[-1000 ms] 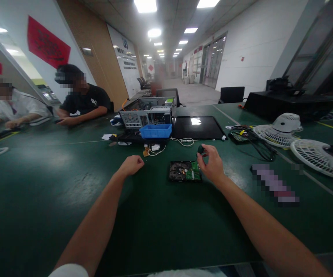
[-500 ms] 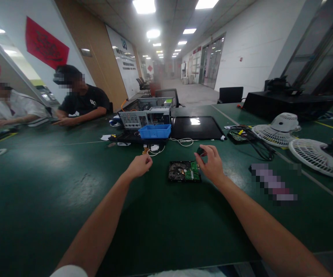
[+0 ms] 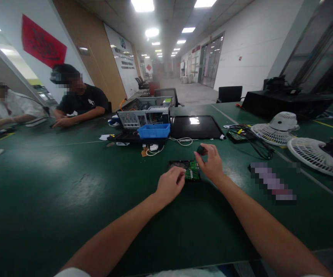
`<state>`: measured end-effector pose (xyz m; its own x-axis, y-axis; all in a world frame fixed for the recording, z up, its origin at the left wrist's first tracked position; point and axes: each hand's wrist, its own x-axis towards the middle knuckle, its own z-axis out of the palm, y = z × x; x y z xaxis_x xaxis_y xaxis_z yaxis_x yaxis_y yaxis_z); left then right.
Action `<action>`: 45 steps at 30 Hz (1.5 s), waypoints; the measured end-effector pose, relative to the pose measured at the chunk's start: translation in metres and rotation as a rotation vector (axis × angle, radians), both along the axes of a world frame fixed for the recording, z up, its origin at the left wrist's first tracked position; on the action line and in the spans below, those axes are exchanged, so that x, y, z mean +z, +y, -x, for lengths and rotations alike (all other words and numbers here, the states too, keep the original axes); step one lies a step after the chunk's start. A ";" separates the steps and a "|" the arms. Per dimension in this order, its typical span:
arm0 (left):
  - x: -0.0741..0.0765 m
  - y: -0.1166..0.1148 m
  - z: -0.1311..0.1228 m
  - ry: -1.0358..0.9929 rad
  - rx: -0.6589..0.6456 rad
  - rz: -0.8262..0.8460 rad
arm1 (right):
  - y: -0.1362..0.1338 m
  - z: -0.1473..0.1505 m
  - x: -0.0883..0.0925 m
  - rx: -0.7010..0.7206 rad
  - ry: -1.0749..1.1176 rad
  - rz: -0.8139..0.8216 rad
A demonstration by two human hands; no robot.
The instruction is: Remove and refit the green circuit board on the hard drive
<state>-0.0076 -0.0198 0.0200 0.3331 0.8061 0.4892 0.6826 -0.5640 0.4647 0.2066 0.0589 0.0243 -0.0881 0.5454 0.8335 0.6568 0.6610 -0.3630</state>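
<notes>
A hard drive (image 3: 190, 169) lies on the green table (image 3: 68, 184), its green circuit board facing up. My left hand (image 3: 170, 184) rests on the drive's left part with fingers curled, covering that side. My right hand (image 3: 210, 161) hovers just right of the drive, its fingers pinched on a small dark object (image 3: 200, 149) held above the drive's far right corner.
Behind the drive stand an open computer case (image 3: 145, 113), a blue bin (image 3: 154, 130), a black panel (image 3: 197, 127) and loose white cables (image 3: 155, 149). Two white fans (image 3: 278, 129) lie at the right. Two people sit at the far left.
My left hand has swung right across the table and come down on the hard drive's left side. My right hand has barely moved, still pinching the small dark object.
</notes>
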 end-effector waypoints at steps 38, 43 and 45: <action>-0.013 -0.009 -0.003 -0.636 0.049 0.224 | -0.040 0.031 0.031 0.526 -0.213 0.543; -0.014 -0.009 -0.003 -0.650 0.050 0.251 | -0.042 0.034 0.029 0.550 -0.248 0.473; -0.015 -0.008 -0.003 -0.660 0.055 0.262 | -0.042 0.035 0.028 0.535 -0.253 0.471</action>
